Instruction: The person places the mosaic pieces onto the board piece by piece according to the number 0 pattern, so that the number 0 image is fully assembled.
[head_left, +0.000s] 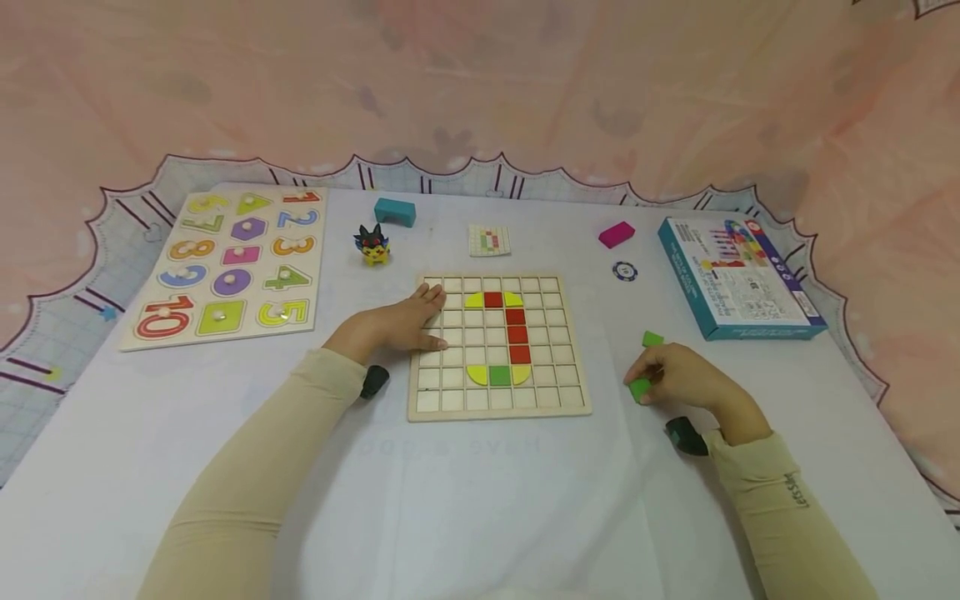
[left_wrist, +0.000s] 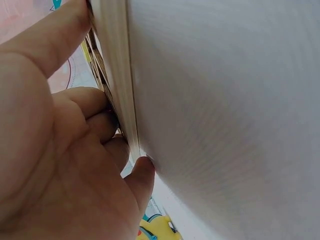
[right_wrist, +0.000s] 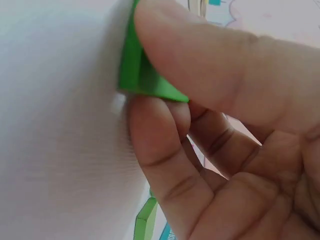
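My left hand (head_left: 401,323) rests on the left edge of a wooden grid board (head_left: 453,402), its fingers spread over the outer squares. In the left wrist view the thumb and fingers lie along the board's side. On the board, several red square tiles (head_left: 517,335), yellow rounded corner pieces (head_left: 476,375) and a green square tile (head_left: 499,376) form part of a ring, with the ring's left side bare. To the right of the board, my right hand (head_left: 678,375) pinches a green block (right_wrist: 131,70) between thumb and fingertips, close to the tablecloth. Another green block (head_left: 652,339) lies just beyond it.
A number puzzle board (head_left: 247,325) lies on the left. Behind the grid board are a small figurine (head_left: 372,247), a teal block (head_left: 395,212) and a pattern card (head_left: 489,241). A magenta block (head_left: 617,234), a round chip (head_left: 625,271) and a box (head_left: 738,275) stand to the right.
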